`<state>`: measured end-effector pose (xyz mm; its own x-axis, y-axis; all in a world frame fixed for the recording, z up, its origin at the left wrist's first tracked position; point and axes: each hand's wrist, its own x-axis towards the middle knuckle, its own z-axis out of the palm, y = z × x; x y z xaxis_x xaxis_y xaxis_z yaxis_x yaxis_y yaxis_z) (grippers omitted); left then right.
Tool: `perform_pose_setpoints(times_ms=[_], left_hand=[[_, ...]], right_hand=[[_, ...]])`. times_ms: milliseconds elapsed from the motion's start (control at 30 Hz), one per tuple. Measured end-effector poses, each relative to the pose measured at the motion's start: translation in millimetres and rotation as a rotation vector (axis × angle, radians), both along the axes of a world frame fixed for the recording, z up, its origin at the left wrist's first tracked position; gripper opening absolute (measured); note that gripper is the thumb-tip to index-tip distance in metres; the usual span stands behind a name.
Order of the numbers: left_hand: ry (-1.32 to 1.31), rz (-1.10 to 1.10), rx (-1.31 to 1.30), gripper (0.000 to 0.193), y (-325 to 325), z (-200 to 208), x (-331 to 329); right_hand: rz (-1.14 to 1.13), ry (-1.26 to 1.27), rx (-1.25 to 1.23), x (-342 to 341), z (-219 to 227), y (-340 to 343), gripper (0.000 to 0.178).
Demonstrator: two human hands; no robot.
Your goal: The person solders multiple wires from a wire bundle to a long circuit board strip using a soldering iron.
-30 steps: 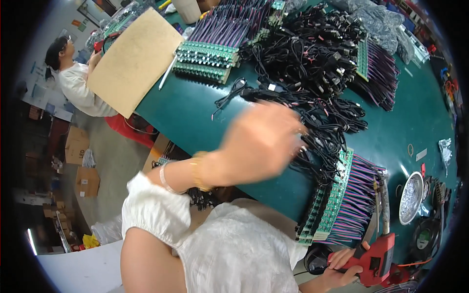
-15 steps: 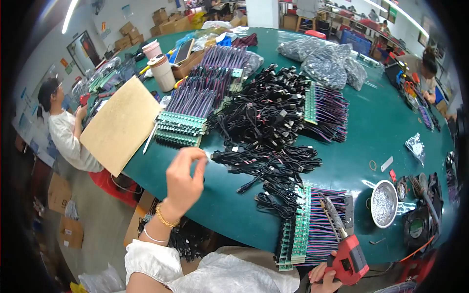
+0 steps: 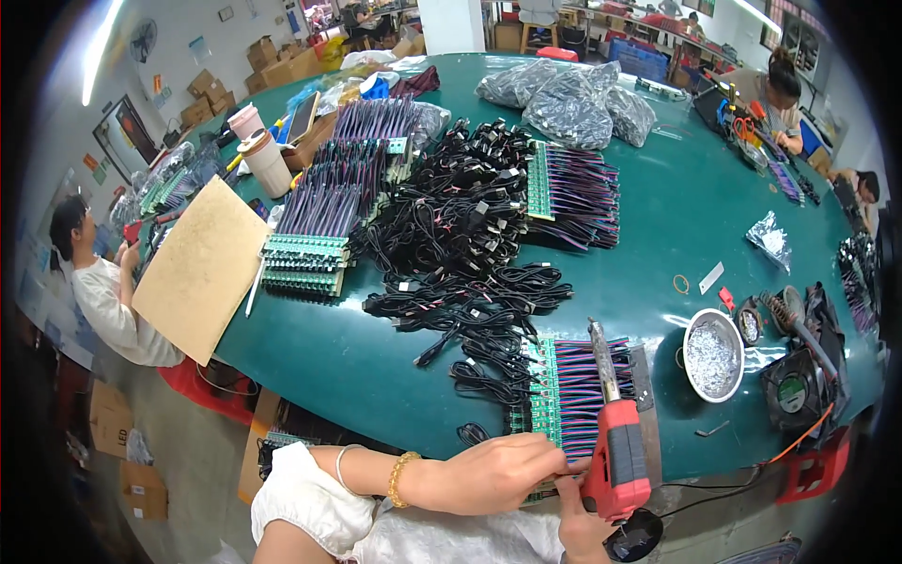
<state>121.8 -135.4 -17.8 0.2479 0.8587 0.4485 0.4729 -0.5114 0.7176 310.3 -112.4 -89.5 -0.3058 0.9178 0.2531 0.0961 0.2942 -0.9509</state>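
My right hand (image 3: 581,528) grips a red soldering gun (image 3: 620,470) near the front edge of the table; its long metal tip (image 3: 604,357) points away from me over the wires. My left hand (image 3: 503,473) is closed in a pinch close beside the gun's body, almost meeting the right hand. What lies between its fingertips is too small to make out. Beneath and beyond both hands is a stack of green circuit boards (image 3: 544,395) with dark, pink and blue wires (image 3: 578,376). Black cables with connectors (image 3: 493,371) lie against the stack's left side.
A large heap of black cables (image 3: 460,197) covers the middle. More wired boards (image 3: 305,249) lie left of it, beside a tan board (image 3: 202,268) and a lidded cup (image 3: 266,164). At right are a white bowl of silvery bits (image 3: 712,357) and a small fan (image 3: 792,390). Co-workers sit around the table.
My left hand has swung from above the table beside the cables to the right, down to the boards. The soldering gun has turned more upright, and the view has shifted slightly right.
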Motion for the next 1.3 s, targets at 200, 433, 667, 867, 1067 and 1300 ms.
perform_pose_setpoints(times_ms=[200, 433, 667, 867, 1067, 1300], left_hand=[[0.075, -0.031, -0.065, 0.039, -1, 9, 10], [0.179, -0.066, -0.079, 0.054, -2, 4, 6], [0.039, -0.021, -0.09, 0.024, -2, 6, 5], [0.038, 0.025, -0.066, 0.015, 0, 12, 8], [-0.002, 0.061, -0.005, 0.017, -8, 7, 14], [-0.019, 0.073, -0.014, 0.018, -11, 8, 17]], right_hand=[[-0.102, 0.044, -0.06, -1, 20, -14, 0.03], [-0.115, 0.024, 0.188, -19, 55, -4, 0.045], [-0.076, 0.016, 0.093, -3, 38, -8, 0.022], [-0.02, 0.018, -0.156, 2, 24, -13, 0.015], [-0.093, 0.09, -0.127, -8, 47, -14, 0.014], [-0.036, 0.019, -0.238, 2, 42, -17, 0.007]])
